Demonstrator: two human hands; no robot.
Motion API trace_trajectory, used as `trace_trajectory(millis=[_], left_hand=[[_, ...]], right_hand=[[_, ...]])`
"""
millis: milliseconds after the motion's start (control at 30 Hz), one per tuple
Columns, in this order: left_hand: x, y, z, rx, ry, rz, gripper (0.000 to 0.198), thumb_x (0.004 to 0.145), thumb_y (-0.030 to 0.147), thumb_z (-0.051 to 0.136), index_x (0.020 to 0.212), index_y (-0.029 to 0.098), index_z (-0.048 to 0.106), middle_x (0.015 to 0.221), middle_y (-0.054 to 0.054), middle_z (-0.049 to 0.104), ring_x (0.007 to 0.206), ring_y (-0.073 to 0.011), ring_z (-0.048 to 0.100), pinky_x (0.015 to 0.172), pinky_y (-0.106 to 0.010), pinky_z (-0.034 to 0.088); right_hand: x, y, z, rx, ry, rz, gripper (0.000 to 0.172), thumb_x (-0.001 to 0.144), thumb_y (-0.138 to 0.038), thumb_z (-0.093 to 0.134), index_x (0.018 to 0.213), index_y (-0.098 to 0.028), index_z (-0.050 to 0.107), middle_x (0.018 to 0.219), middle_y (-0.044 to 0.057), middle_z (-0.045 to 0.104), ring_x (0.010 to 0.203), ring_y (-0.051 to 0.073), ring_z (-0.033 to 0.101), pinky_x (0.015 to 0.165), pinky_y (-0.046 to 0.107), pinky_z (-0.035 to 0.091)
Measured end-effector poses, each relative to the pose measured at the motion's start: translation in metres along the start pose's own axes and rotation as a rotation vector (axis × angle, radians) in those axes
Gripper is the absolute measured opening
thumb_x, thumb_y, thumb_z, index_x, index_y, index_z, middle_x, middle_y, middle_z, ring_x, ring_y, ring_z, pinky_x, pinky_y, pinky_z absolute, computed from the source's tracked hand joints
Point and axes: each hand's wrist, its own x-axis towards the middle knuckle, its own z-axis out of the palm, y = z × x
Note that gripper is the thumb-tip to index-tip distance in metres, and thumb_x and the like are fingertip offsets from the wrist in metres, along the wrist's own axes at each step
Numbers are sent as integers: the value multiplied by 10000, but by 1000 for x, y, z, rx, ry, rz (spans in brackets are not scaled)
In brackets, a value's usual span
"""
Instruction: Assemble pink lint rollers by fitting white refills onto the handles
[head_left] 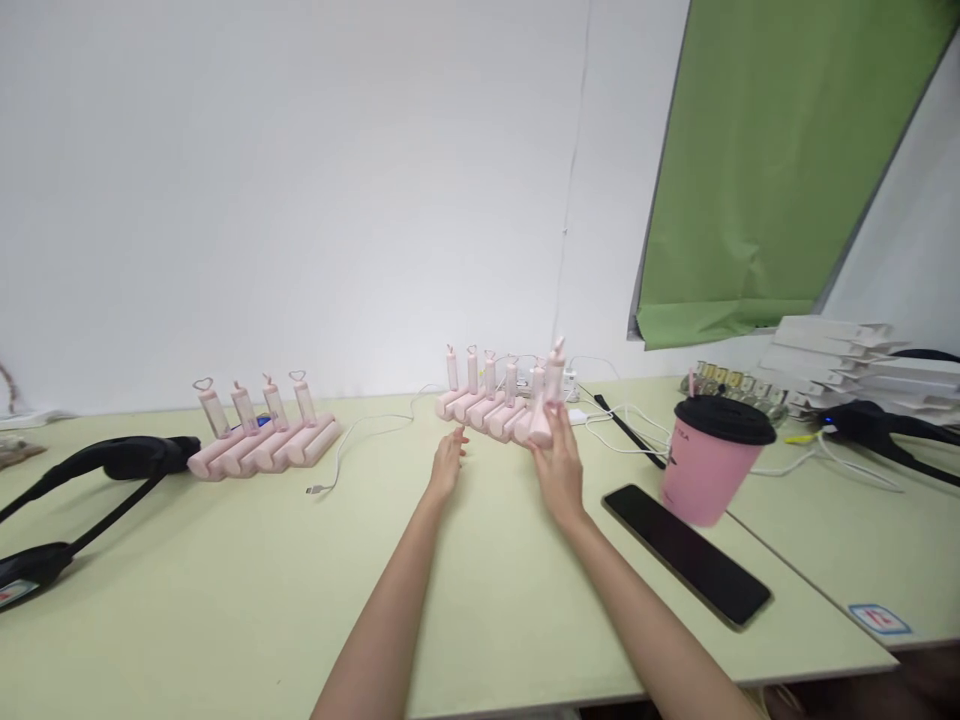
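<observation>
My right hand (559, 468) has its thumb and fingers around the rounded pink piece (538, 425) at the right end of a row. The row (487, 410) is made of several pink rounded pieces lying side by side, with slim clear-and-pink tubes (491, 376) standing upright behind or on them. Some tubes have heart-shaped tops. In front of the row's left half, my left hand (448, 462) hovers or rests with loosely bent fingers, apart from one another and holding nothing. A similar row of pink pieces (289, 445) stands farther left.
A black phone (686, 550) lies right of my right arm, beside a pink cup with a black lid (709, 460). White cables (345, 450) cross the table (225, 600). Black headsets (112, 465) lie at left and right. Stacked white boxes (832, 355) stand at the back right.
</observation>
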Motion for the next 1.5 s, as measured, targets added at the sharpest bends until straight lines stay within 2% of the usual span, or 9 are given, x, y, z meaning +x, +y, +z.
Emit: trace_trajectory(millis=[300, 433, 567, 633, 733, 867, 1000, 1167, 1500], left_hand=[[2, -20, 6, 143, -54, 147, 418, 836, 449, 329, 922, 145, 603, 873, -71, 629, 797, -171, 559, 732, -278, 412], [-11, -4, 6, 182, -77, 241, 305, 824, 356, 401, 922, 162, 615, 870, -51, 645, 770, -157, 570, 729, -272, 421], [-24, 25, -1, 279, 108, 447, 238, 839, 253, 379, 917, 194, 597, 883, -34, 623, 781, -143, 556, 745, -272, 423], [-25, 34, -23, 332, 229, 538, 219, 839, 222, 379, 922, 202, 581, 923, -40, 603, 855, -150, 545, 793, -284, 419], [-19, 34, -91, 436, 503, 573, 226, 814, 179, 412, 1010, 185, 526, 1001, -59, 575, 956, -163, 518, 878, -302, 396], [-8, 11, -199, 764, 923, 177, 329, 795, 191, 456, 1122, 150, 450, 1099, -108, 516, 1051, -236, 476, 904, -402, 378], [-4, -18, -248, 867, 883, 113, 193, 681, 189, 615, 867, 158, 575, 1190, -142, 476, 1168, -364, 365, 932, -526, 296], [4, -47, -241, 1226, 736, 79, 297, 672, 312, 618, 929, 166, 593, 1232, -139, 450, 1214, -310, 325, 983, -454, 248], [25, -38, -188, 1106, 701, -135, 666, 710, 436, 576, 1213, 51, 369, 1125, -203, 503, 1048, -338, 470, 846, -413, 356]], right_hand=[[18, 73, 18, -382, -268, 131, 510, 822, -213, 286, 1324, -155, 352, 1373, 154, 359, 1169, 297, 453, 872, 434, 415], [20, 75, 22, -417, -308, 152, 547, 837, -251, 261, 1373, -142, 258, 1424, 169, 254, 1287, 302, 283, 956, 520, 304], [10, 60, 17, -494, -235, 152, 637, 832, -284, 297, 1412, -125, 89, 1451, 235, 75, 1330, 369, 72, 922, 673, 172], [5, 44, 14, -473, -156, 35, 621, 835, -253, 295, 1412, -147, 90, 1455, 209, 91, 1333, 333, 108, 963, 631, 168], [0, 18, 10, -432, -68, -131, 582, 829, -214, 318, 1394, -188, 178, 1430, 158, 219, 1301, 292, 228, 1004, 553, 197], [-5, 1, 14, -423, -142, -331, 491, 821, -149, 320, 1310, -188, 347, 1392, 118, 310, 1262, 233, 309, 1030, 465, 219], [-7, 7, 23, -455, -247, -472, 484, 788, -75, 325, 1234, -218, 448, 1354, 99, 372, 1262, 214, 312, 1029, 459, 210], [-8, 8, 27, -430, -316, -485, 470, 751, -42, 352, 1128, -246, 543, 1313, 86, 419, 1277, 220, 290, 1016, 474, 206], [-11, -15, 9, -317, -496, -609, 363, 741, -26, 418, 980, -224, 606, 1285, 71, 464, 1254, 225, 333, 1011, 456, 251]])
